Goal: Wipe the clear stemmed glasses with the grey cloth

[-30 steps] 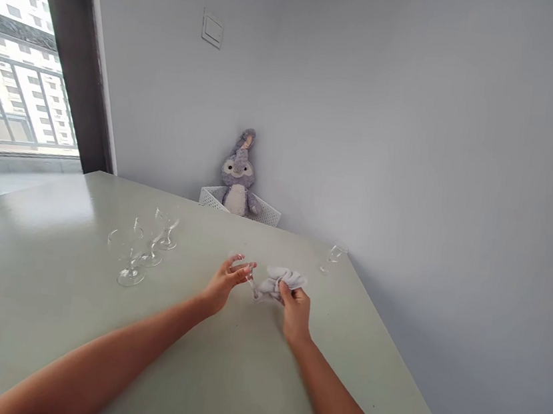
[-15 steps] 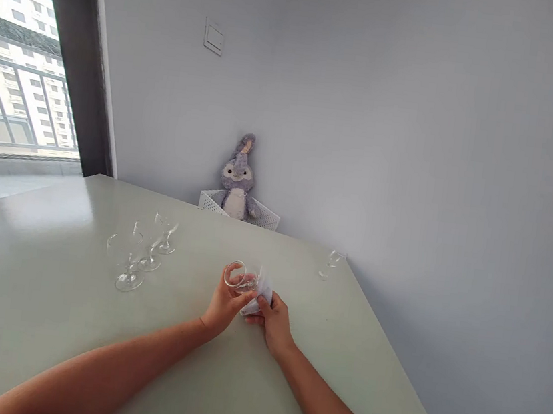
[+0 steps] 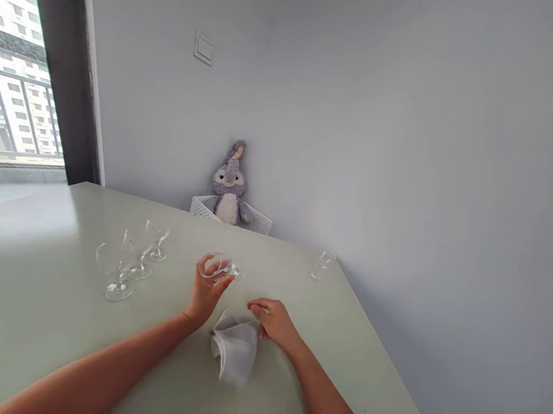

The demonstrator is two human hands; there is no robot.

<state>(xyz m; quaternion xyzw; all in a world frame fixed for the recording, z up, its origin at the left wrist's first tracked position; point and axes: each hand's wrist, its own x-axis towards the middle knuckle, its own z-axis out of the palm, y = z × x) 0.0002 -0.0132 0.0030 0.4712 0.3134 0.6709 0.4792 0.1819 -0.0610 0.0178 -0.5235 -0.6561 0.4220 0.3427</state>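
Your left fingers (image 3: 222,284) hold the glass (image 3: 215,268), now uncovered by the cloth (image 3: 237,355). The cloth is beside your curled right fingers (image 3: 268,304); their grip is unclear.

Open lane on tabletop (image 3: 170,298) between left grip (image 3: 203,297) and three upright glasses (image 3: 118,290); these overlap in view, gaps among them unclear. Tilted glass (image 3: 216,268) in left grip juts toward right grip (image 3: 278,323): only small gap there, blurred cloth (image 3: 237,351) blocking its near side. Broad bare run right of right forearm (image 3: 317,387). Free stretch beyond held glass too, up to lone glass (image 3: 325,261) near far right corner. Wall (image 3: 414,150) bounds right side; basket (image 3: 261,224) behind far edge.
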